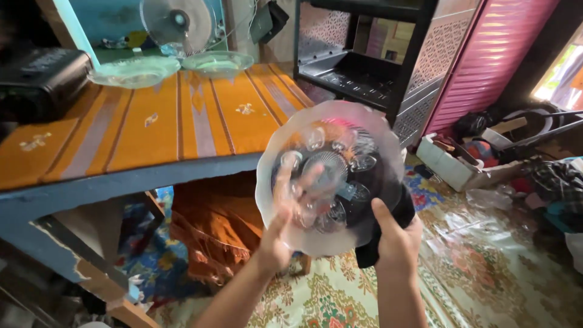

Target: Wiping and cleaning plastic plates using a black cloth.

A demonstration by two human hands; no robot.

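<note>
Orange-clothed table (pixel 152 121), floral floor covering (pixel 486 261)

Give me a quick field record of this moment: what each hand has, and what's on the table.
held item: clear glass dish with scalloped rim, tilted up toward the camera
left hand: behind the dish, fingers seen through the glass, supporting it
right hand: grips the dish's lower right edge together with a dark cloth
table: blue, covered by an orange striped cloth
on table: two more clear glass dishes at the far edge
behind table: fan
right of table: dark shelf rack
</note>
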